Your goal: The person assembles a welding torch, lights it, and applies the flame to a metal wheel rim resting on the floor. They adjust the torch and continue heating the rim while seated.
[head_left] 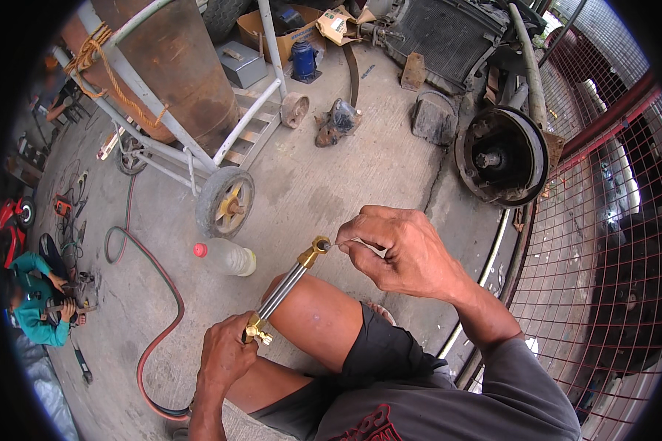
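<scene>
My left hand (226,348) is wrapped round the rear of a cutting torch (285,289), which has bright steel tubes, a brass valve knob and an angled brass head. The torch tilts up and to the right, over my bent knee. My right hand (412,253) is closed in a pinch right beside the torch head, thumb and forefinger together. What sits between those fingertips, if anything, is too small to make out. A red and dark hose (179,300) runs along the floor toward my left forearm; its joint with the torch is hidden.
A plastic bottle with a red cap (226,257) stands before my knee. Beyond it is a wheeled metal cart (235,140) bearing a rusty cylinder (173,70). A brake drum (502,158) and red wire fence (566,294) are at right. Another person (40,298) works far left.
</scene>
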`<state>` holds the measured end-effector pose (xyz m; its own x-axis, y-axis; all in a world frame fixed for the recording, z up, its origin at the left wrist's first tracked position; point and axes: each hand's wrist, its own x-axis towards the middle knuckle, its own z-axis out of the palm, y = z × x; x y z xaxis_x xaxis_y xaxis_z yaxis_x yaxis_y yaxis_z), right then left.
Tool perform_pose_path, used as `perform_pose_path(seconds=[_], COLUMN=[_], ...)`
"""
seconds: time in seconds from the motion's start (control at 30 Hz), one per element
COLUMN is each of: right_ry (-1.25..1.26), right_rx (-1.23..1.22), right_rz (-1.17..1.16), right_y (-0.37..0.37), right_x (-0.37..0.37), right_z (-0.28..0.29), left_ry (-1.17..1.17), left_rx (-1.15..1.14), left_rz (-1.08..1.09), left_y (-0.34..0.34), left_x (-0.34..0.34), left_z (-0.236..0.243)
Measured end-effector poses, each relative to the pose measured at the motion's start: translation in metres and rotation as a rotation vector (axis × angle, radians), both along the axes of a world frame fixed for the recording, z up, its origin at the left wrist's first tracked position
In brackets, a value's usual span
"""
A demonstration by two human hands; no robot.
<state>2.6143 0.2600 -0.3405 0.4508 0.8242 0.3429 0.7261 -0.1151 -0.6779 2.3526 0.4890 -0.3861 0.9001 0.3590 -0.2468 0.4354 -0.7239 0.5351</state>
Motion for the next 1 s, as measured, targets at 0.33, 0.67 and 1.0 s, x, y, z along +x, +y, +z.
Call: perform_pose_path(seconds=[0.33,0.67,1.0], right_ry=[0.224,0.708,0.826], right_rx=[0.016,-0.020,0.002], right_rz=[0.109,0.120,0.127], right_y=[0.008,0.011,0.014], right_x=[0.019,0.027,0.026], right_z=[-0.002,-0.019,-0.032], left_ry=[0.022,0.012,-0.020], left_rx=[-0.012,-0.005,-0.001], left_rz=[0.021,0.018,0.012], left_y=[0.000,-0.001,0.001], left_x=[0.003,0.004,0.000], left_z=[0.003,0.003,-0.004])
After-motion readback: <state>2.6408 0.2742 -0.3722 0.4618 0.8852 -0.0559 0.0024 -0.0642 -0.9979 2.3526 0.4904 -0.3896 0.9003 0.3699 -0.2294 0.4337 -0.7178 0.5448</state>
